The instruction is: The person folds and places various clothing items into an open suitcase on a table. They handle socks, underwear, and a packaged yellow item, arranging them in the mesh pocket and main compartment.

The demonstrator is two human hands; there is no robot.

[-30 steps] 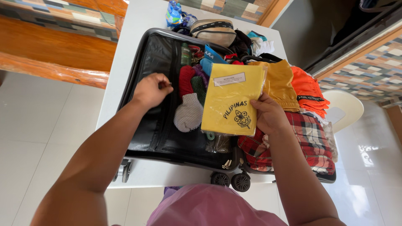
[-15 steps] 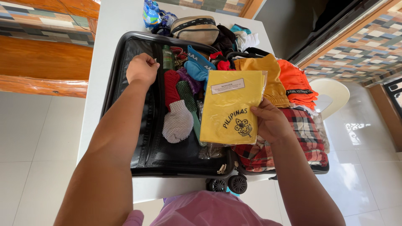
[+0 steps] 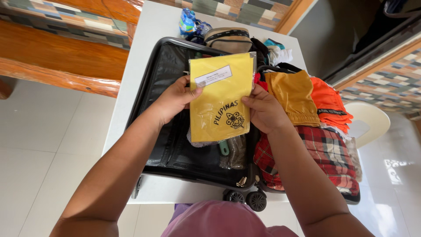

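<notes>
A flat yellow packet in a clear plastic sleeve [image 3: 221, 98], with a white label near its top and a dark emblem lower down, is held up above an open black suitcase [image 3: 166, 66]. The left hand [image 3: 175, 98] grips the packet's left edge, thumb pressed on the front beside the label and the other fingers hidden behind it. The right hand [image 3: 263, 109] grips the right edge, thumb on the front near the emblem, fingers curled behind. Both hands are clamped on the packet, which stands between them, tilted slightly.

Below the fingers, the suitcase's mesh-lined half holds small bundled items, mostly hidden by the packet. Just right of the right hand lie mustard-yellow shorts [image 3: 294, 94], an orange garment [image 3: 329, 103] and a red plaid cloth [image 3: 324, 153]. Beyond the fingertips, at the far end, sit a tan pouch [image 3: 228, 39] and plastic bottles [image 3: 188, 24]. The suitcase rests on a white table [image 3: 131, 87]; a white chair [image 3: 372, 120] stands to the right.
</notes>
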